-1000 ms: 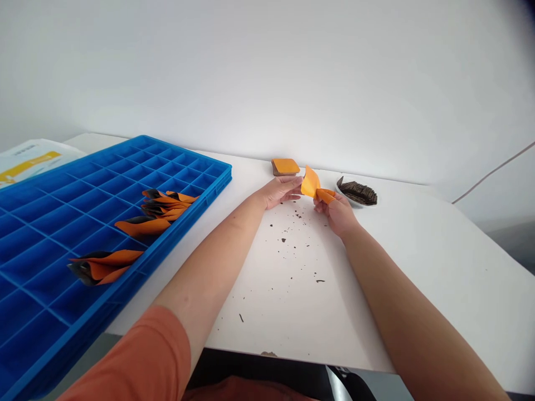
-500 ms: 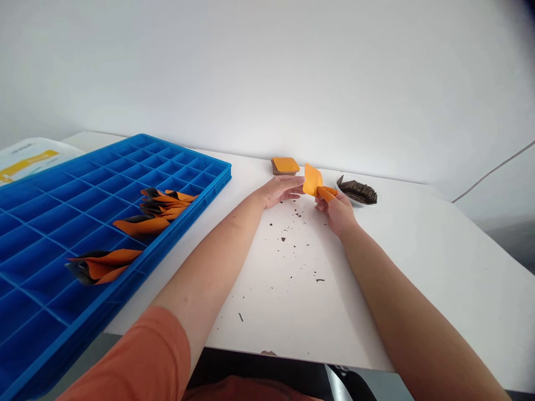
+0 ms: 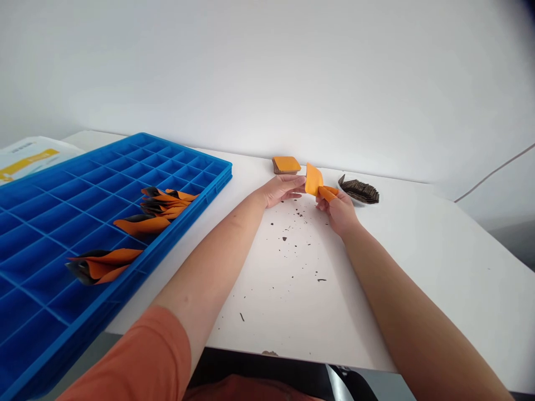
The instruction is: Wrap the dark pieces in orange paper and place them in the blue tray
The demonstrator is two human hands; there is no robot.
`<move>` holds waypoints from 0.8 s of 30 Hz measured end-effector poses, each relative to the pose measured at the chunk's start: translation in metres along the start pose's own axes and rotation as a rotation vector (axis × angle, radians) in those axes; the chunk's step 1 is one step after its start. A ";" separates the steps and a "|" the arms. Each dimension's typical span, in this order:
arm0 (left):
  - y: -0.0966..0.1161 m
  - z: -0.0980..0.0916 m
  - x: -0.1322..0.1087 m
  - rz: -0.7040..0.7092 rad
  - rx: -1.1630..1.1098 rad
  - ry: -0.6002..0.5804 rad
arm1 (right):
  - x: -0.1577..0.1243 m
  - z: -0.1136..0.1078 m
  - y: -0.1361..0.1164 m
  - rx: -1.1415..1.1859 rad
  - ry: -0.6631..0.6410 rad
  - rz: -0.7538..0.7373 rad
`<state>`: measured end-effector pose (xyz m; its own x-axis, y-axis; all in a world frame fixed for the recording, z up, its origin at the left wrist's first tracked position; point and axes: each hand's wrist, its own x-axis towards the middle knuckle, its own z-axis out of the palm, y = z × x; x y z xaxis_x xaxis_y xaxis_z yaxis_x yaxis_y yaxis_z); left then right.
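Note:
An orange sheet (image 3: 313,179) stands upright between my hands, above the white table. My right hand (image 3: 340,211) grips its lower right part; orange covers show on some of those fingers. My left hand (image 3: 281,190) touches the sheet's left edge with its fingertips, the other fingers loosely bent beneath. Just behind my left hand lies a stack of orange-topped pieces (image 3: 286,164). To the right of my right hand, a white dish (image 3: 370,203) holds a fanned row of dark, thin pieces (image 3: 360,190).
A blue compartment tray (image 3: 146,139) fills the left side, with folded orange and black pieces (image 3: 111,264) in several compartments. Behind it lies a white and yellow package (image 3: 31,159). Dark crumbs (image 3: 285,239) are scattered over the white table (image 3: 267,312). A wall stands behind.
The whole view has shifted very slightly. The hands and the orange sheet keep nearly the same pose.

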<state>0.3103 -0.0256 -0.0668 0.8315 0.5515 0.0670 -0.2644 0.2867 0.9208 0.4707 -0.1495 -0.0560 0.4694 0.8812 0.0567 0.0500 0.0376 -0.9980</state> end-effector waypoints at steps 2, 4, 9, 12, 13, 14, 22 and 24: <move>0.000 0.000 0.000 0.002 -0.008 0.004 | 0.000 0.000 0.000 -0.002 -0.002 -0.001; 0.000 0.000 0.000 0.004 -0.008 0.002 | 0.000 0.001 0.000 -0.004 0.001 0.001; 0.003 0.002 -0.002 -0.012 -0.011 0.008 | 0.000 0.001 -0.001 -0.013 0.024 0.006; 0.005 0.003 -0.002 -0.026 -0.028 0.039 | -0.001 0.002 -0.001 -0.022 0.041 -0.005; 0.006 0.004 -0.002 -0.024 -0.041 0.062 | -0.001 0.002 -0.001 -0.027 0.049 -0.011; 0.006 0.004 -0.001 -0.018 -0.051 0.088 | 0.000 0.002 0.000 -0.033 0.059 -0.017; 0.008 0.010 0.000 0.024 0.031 0.237 | 0.000 -0.001 0.004 -0.162 0.144 -0.080; 0.009 0.011 -0.001 0.021 0.033 0.245 | 0.000 -0.001 0.004 -0.210 0.150 -0.106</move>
<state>0.3118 -0.0321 -0.0540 0.6818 0.7315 -0.0053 -0.2608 0.2499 0.9325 0.4712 -0.1499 -0.0601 0.5765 0.7971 0.1796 0.2802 0.0137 -0.9598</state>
